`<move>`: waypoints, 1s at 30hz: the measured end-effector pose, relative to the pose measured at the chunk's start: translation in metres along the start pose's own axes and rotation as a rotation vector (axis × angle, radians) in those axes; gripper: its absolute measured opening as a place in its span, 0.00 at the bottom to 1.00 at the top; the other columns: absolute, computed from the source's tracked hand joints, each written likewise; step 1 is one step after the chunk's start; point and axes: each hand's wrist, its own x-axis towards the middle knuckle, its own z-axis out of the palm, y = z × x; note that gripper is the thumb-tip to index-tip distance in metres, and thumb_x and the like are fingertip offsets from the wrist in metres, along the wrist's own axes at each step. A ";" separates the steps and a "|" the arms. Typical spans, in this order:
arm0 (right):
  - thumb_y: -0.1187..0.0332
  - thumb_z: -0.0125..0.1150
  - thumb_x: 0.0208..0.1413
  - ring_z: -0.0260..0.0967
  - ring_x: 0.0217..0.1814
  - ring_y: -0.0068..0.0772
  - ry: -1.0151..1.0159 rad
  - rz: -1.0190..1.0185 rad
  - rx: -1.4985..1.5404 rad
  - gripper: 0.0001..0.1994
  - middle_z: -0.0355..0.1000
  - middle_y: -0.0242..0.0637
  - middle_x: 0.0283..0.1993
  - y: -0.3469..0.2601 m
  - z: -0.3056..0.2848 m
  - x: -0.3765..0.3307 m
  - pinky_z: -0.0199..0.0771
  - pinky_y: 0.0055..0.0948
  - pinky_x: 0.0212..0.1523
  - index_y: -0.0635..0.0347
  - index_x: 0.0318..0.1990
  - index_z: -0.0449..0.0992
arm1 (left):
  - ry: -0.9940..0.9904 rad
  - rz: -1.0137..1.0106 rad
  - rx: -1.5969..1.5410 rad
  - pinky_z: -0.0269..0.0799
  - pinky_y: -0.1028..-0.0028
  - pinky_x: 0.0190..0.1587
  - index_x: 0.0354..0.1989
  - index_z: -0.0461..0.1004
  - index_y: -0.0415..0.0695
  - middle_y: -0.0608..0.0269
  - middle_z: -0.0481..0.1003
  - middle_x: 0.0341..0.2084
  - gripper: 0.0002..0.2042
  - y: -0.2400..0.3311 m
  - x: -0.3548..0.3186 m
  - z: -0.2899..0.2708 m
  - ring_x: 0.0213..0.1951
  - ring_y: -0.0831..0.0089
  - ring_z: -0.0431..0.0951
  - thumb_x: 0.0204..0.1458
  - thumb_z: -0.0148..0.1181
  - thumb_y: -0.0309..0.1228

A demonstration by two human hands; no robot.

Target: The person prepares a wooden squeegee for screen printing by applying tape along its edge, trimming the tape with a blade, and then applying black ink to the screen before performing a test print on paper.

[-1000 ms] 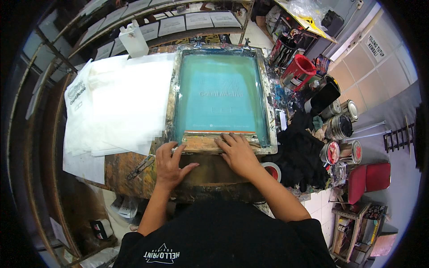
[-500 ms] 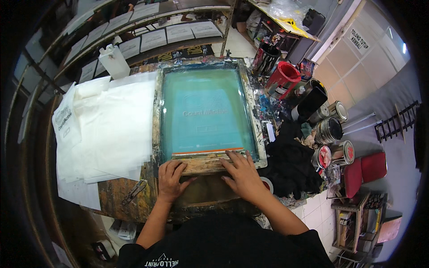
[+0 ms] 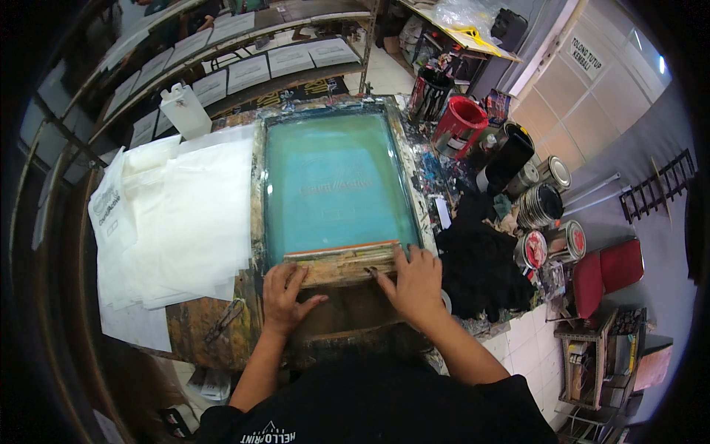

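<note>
A screen-printing frame [image 3: 259, 185] with a teal mesh [image 3: 336, 181] lies flat on a paint-stained table. A wooden squeegee [image 3: 340, 263] rests across the frame's near end. My left hand [image 3: 285, 296] presses on the squeegee's left end with its fingers spread over the wood. On the squeegee's right end lies my right hand [image 3: 414, 280], fingers curled over the top edge. Both hands grip the squeegee.
A stack of white sheets [image 3: 177, 222] lies left of the frame, a white plastic jug [image 3: 185, 109] behind it. Black cloth [image 3: 481, 263], paint cans [image 3: 543, 203] and a red bucket [image 3: 460, 122] crowd the right side. Small snips [image 3: 225, 320] lie near the table's front-left.
The view has shifted, so the frame sits more centred. Both hands stay on the squeegee at the frame's near end; the left hand has moved up onto it.
</note>
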 end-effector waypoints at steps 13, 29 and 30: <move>0.81 0.66 0.54 0.62 0.67 0.34 0.261 0.286 1.383 0.36 0.62 0.50 0.64 0.023 0.005 -0.025 0.60 0.35 0.70 0.67 0.70 0.56 | 0.182 0.022 -0.021 0.66 0.52 0.64 0.42 0.82 0.40 0.48 0.69 0.56 0.19 0.029 -0.011 -0.009 0.63 0.46 0.67 0.39 0.78 0.28; 0.80 0.67 0.54 0.64 0.65 0.32 0.266 0.056 1.658 0.39 0.65 0.44 0.63 0.038 -0.066 -0.065 0.63 0.33 0.67 0.62 0.73 0.55 | 0.330 -0.448 -1.352 0.73 0.66 0.60 0.68 0.57 0.32 0.51 0.73 0.56 0.21 0.092 0.044 -0.081 0.57 0.68 0.74 0.68 0.48 0.24; 0.80 0.67 0.54 0.64 0.65 0.32 0.262 0.055 1.656 0.39 0.65 0.43 0.62 0.038 -0.067 -0.065 0.63 0.33 0.67 0.62 0.73 0.54 | 0.319 -0.453 -1.382 0.74 0.66 0.60 0.67 0.58 0.32 0.51 0.73 0.56 0.21 0.092 0.043 -0.080 0.57 0.68 0.74 0.68 0.48 0.24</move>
